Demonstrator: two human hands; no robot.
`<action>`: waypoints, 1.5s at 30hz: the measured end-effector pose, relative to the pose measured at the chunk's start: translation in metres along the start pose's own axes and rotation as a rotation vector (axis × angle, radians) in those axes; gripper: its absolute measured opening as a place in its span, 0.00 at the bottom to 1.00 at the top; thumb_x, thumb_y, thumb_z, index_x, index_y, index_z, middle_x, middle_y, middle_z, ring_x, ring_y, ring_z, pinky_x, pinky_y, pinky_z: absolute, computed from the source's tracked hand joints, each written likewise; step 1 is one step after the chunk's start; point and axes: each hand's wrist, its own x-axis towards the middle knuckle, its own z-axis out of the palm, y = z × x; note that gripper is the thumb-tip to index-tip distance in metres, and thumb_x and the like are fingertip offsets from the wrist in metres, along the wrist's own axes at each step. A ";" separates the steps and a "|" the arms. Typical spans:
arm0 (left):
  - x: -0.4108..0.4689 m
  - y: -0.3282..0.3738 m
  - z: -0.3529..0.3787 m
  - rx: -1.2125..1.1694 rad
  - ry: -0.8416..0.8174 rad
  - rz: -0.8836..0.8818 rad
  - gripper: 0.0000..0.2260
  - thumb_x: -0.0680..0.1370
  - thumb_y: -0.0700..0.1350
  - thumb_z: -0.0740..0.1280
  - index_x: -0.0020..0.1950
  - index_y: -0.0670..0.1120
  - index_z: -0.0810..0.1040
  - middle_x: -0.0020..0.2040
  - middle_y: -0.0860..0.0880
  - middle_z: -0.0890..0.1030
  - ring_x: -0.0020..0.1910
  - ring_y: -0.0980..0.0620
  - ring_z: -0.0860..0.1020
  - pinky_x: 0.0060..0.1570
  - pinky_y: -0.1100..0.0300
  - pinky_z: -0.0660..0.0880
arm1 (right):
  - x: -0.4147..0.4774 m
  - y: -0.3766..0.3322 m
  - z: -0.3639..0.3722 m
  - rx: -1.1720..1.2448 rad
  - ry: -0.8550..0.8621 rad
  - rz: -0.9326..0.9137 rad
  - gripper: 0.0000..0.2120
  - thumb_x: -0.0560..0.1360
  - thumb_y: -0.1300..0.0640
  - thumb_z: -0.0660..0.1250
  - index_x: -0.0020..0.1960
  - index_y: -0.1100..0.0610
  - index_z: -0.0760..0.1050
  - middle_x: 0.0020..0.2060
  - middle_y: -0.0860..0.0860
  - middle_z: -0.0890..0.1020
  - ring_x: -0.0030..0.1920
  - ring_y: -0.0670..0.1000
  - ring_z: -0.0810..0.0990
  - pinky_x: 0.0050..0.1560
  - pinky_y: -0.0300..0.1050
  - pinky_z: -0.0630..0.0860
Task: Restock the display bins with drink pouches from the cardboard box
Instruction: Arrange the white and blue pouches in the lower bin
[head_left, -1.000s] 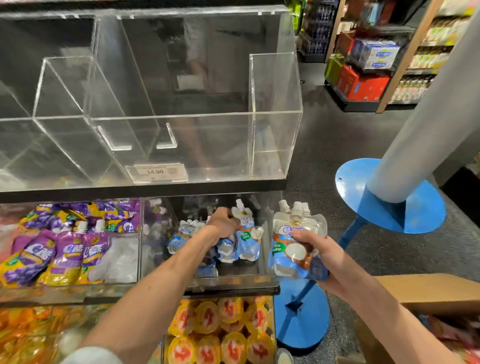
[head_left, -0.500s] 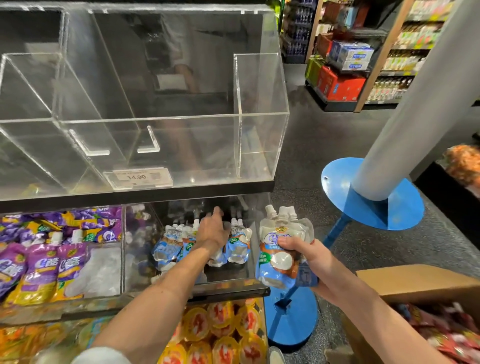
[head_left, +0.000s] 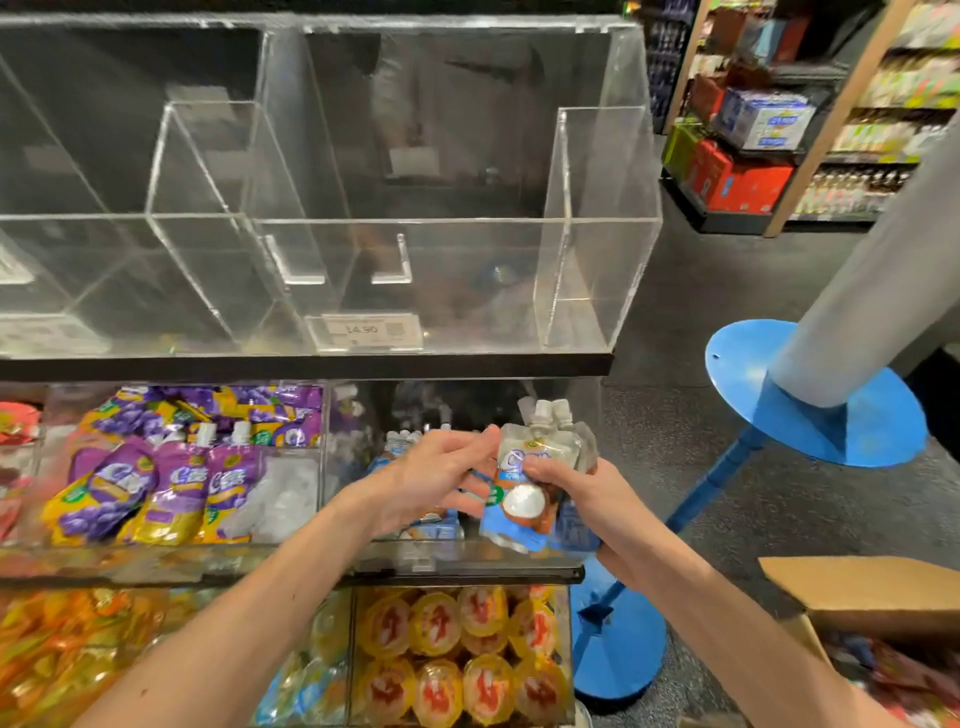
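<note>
My right hand (head_left: 582, 499) grips a small stack of blue-and-white coconut drink pouches (head_left: 524, 499) in front of the middle-shelf clear bin (head_left: 358, 415). My left hand (head_left: 436, 478) reaches across to the stack, its fingers stretched out and touching the front pouch's left edge. More blue pouches (head_left: 415, 452) stand in that bin behind my left hand, partly hidden. The cardboard box (head_left: 872, 597) sits at the lower right with red packets (head_left: 893, 670) inside it.
Purple grape pouches (head_left: 171, 483) fill the bin to the left. Empty clear bins (head_left: 415, 228) with a 14.90 price tag (head_left: 366, 330) take up the top shelf. Yellow jelly cups (head_left: 457, 654) sit below. A blue stand (head_left: 815, 395) with a grey pole is at right.
My left hand has come out of the blue-pouch bin and moved right to the stack in my right hand. The camera has shifted slightly.
</note>
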 end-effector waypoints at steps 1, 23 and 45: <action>-0.005 0.002 -0.001 0.003 -0.008 0.021 0.17 0.81 0.56 0.63 0.58 0.44 0.82 0.52 0.44 0.85 0.49 0.48 0.83 0.47 0.56 0.80 | 0.003 -0.001 0.007 -0.018 0.008 -0.022 0.14 0.75 0.56 0.72 0.60 0.59 0.80 0.49 0.56 0.87 0.50 0.56 0.86 0.53 0.52 0.82; 0.068 -0.030 0.000 1.065 0.015 0.097 0.18 0.71 0.46 0.78 0.59 0.45 0.81 0.44 0.50 0.80 0.42 0.51 0.77 0.41 0.63 0.67 | -0.013 -0.025 -0.021 -0.028 0.172 -0.114 0.11 0.73 0.59 0.75 0.54 0.59 0.81 0.41 0.52 0.87 0.40 0.46 0.86 0.35 0.39 0.80; 0.055 -0.009 0.023 0.210 -0.024 -0.051 0.17 0.84 0.54 0.58 0.55 0.44 0.81 0.47 0.45 0.83 0.40 0.53 0.79 0.40 0.57 0.78 | -0.007 -0.004 -0.018 -0.076 0.187 -0.100 0.13 0.72 0.58 0.76 0.56 0.59 0.80 0.45 0.54 0.87 0.46 0.53 0.87 0.50 0.53 0.84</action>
